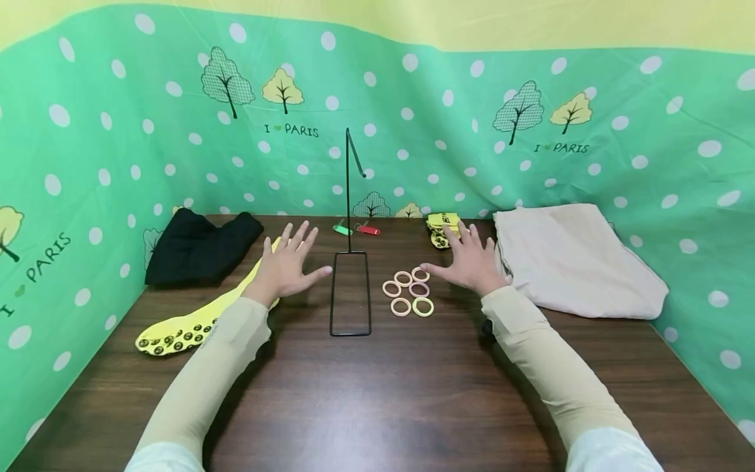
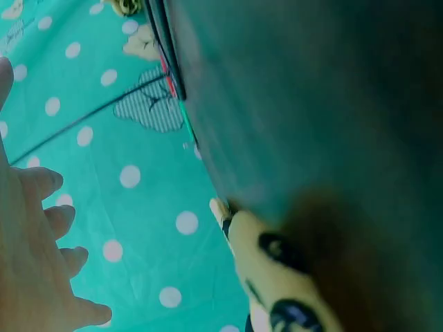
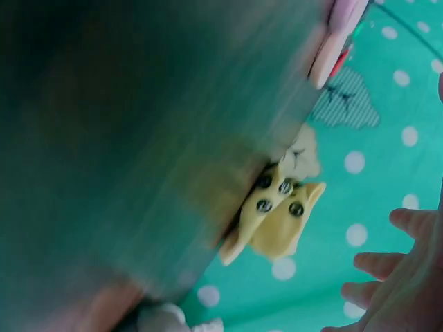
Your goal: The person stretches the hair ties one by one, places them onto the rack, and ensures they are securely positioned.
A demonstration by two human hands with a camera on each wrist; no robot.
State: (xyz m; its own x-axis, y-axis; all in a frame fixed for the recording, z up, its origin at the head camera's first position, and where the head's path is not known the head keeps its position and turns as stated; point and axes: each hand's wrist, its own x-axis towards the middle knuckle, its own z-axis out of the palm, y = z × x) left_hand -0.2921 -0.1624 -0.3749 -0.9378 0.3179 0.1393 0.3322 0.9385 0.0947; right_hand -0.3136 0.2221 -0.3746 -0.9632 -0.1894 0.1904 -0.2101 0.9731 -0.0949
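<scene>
My left hand (image 1: 286,262) has its fingers spread and holds nothing. It overlaps one end of a long yellow sock (image 1: 183,328) with black round grip dots on its sole. My right hand (image 1: 470,261), also spread and holding nothing, is in front of a folded yellow sock (image 1: 442,226) with the same dots. Its thumb points at several pale and pink rings (image 1: 401,314) lying in a cluster on the brown table. Between the hands stands a black wire stand (image 1: 348,196) with a rectangular base and a hooked top.
A folded black cloth (image 1: 197,252) lies at the back left, and a folded off-white cloth (image 1: 580,262) at the back right. Behind the stand are a green key tag (image 1: 342,229) and a red key tag (image 1: 369,230). A green dotted curtain (image 1: 407,131) encloses the table.
</scene>
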